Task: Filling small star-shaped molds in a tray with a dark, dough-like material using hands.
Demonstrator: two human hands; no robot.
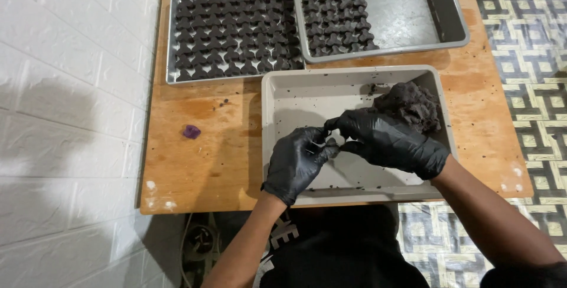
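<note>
Both hands wear black gloves and meet over a grey tray [307, 90] near the table's front edge. My left hand [298, 161] and my right hand [390, 140] pinch a small piece of dark dough [331, 143] between their fingertips. A big lump of the same dark dough [411, 105] lies in the tray's far right corner, just behind my right hand. At the back left, a metal tray [172, 40] is filled with several shaped dark pieces. A second grey tray [407, 16] at the back right holds more shaped pieces [336, 16] on its left side.
The trays stand on a low wooden table [201, 146] with a small purple lump [191, 131] on its left part. A white tiled surface lies to the left, a patterned mat [525, 40] to the right.
</note>
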